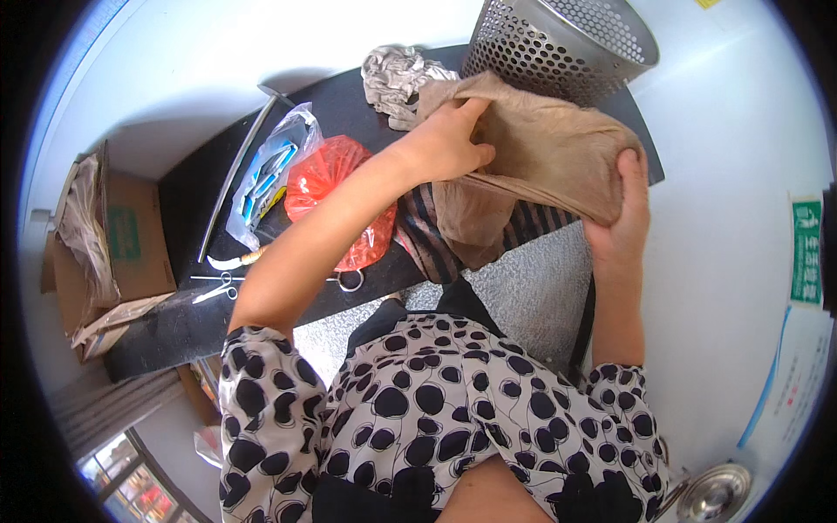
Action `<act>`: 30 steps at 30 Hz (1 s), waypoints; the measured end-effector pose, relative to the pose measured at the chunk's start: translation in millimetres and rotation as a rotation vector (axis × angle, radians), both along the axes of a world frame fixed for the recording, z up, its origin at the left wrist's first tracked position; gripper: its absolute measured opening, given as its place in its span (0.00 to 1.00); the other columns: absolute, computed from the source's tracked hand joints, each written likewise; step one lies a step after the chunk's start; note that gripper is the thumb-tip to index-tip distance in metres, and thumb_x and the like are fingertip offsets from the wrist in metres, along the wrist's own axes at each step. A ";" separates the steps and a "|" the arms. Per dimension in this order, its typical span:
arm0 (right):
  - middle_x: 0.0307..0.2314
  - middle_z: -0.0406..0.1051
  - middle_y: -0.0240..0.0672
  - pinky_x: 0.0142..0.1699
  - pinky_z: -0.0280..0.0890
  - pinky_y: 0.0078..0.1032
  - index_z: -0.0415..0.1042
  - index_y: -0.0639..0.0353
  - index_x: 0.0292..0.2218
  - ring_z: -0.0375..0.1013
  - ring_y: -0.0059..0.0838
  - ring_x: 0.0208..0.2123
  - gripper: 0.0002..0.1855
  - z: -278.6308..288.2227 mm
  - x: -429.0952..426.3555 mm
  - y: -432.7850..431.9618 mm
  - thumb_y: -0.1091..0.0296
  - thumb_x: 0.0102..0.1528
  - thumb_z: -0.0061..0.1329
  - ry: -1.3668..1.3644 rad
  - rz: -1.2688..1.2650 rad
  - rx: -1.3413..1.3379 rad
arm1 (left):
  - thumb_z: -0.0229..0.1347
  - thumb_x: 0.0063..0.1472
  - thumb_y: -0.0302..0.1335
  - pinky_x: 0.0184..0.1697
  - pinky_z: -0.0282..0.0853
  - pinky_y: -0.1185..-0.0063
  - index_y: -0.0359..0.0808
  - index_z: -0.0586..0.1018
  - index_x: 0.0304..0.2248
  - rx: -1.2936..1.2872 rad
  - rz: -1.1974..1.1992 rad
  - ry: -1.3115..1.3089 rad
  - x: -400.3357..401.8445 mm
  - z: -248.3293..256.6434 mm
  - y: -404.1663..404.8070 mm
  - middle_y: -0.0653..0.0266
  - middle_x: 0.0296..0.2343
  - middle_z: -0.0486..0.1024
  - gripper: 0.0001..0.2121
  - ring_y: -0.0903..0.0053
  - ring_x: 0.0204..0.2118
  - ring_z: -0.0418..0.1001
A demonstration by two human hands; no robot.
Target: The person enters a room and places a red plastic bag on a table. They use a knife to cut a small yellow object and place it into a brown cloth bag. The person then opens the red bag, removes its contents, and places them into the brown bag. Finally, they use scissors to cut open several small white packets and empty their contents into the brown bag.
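A thin brown stretchy fabric piece [556, 150] is spread between my two hands over the table's right part. My left hand [458, 140] is at its open edge, thumb and fingers apart; whether it pinches the cloth is hard to tell. At the other end my right hand [624, 202] grips the fabric, thumb on top. Part of the brown fabric hangs down over a striped cloth [425, 235] at the table edge. Crumpled pale grey fabric [399, 78] lies just beyond my left hand.
A perforated metal basket [543, 59] stands at the back right. Left of the cloths are a red plastic bag [320, 176], a clear bag with blue packets [271, 176], a metal rod [239, 170], scissors [222, 287] and a curved-blade knife [229, 263]. A cardboard box [140, 242] is far left.
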State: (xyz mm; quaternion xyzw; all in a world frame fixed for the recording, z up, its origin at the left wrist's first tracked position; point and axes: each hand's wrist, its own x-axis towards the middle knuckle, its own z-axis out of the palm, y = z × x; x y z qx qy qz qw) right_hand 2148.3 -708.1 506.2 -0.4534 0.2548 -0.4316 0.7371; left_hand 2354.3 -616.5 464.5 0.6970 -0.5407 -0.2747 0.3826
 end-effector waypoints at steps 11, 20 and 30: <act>0.44 0.64 0.33 0.48 0.64 0.27 0.60 0.60 0.50 0.66 0.25 0.43 0.18 -101.6 -17.3 -63.0 0.70 0.58 0.38 0.272 0.380 0.328 | 0.59 0.42 0.30 0.47 0.66 0.64 0.39 0.60 0.51 0.085 0.090 -0.286 -40.2 -67.5 34.5 0.40 0.45 0.63 0.34 0.48 0.47 0.65; 0.32 0.68 0.40 0.38 0.64 0.26 0.67 0.62 0.34 0.69 0.34 0.34 0.09 -60.1 -6.0 -42.7 0.79 0.47 0.46 0.382 0.401 -1.130 | 0.62 0.41 0.34 0.42 0.69 0.64 0.42 0.60 0.51 0.220 0.228 -0.310 -75.1 -59.3 41.2 0.44 0.42 0.65 0.36 0.50 0.41 0.70; 0.41 0.67 0.47 0.43 0.64 0.37 0.53 0.57 0.56 0.70 0.45 0.41 0.42 -115.8 11.4 -65.2 0.67 0.40 0.57 0.986 0.799 -1.615 | 0.60 0.44 0.31 0.50 0.64 0.66 0.42 0.57 0.56 0.145 0.388 -0.358 -66.7 -76.1 77.6 0.48 0.48 0.64 0.38 0.52 0.50 0.63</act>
